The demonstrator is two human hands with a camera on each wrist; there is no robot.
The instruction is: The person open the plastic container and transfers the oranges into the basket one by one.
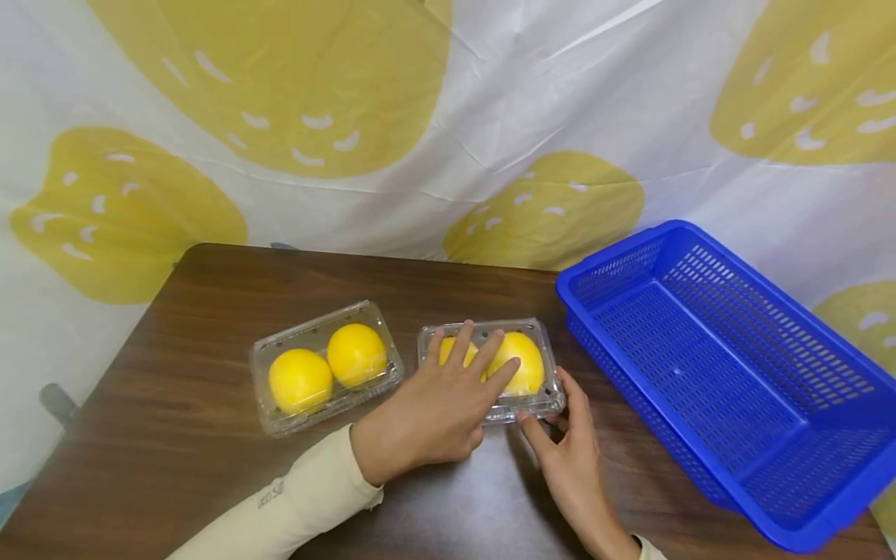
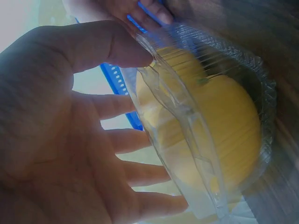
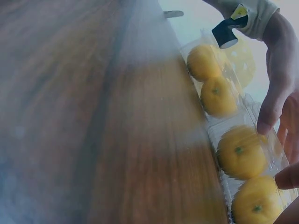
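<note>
Plainly, left hand (image 1: 441, 408) touches clear clamshell (image 1: 528, 400); sleeve lettering (image 1: 271, 493) seems illegible.

Left grip (image 1: 442, 404) palm-down, widely splayed; right grip (image 1: 572, 447) lightly curled, near it.

Two boxes (image 1: 301, 330) left on table (image 1: 210, 350), basket (image 1: 700, 381) right

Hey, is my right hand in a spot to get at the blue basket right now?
Most likely yes. Your right hand is near the blue basket, with only tabletop showing between them. It does seem to be holding the corner of a clear box, so it would probably need to let go first.
</note>
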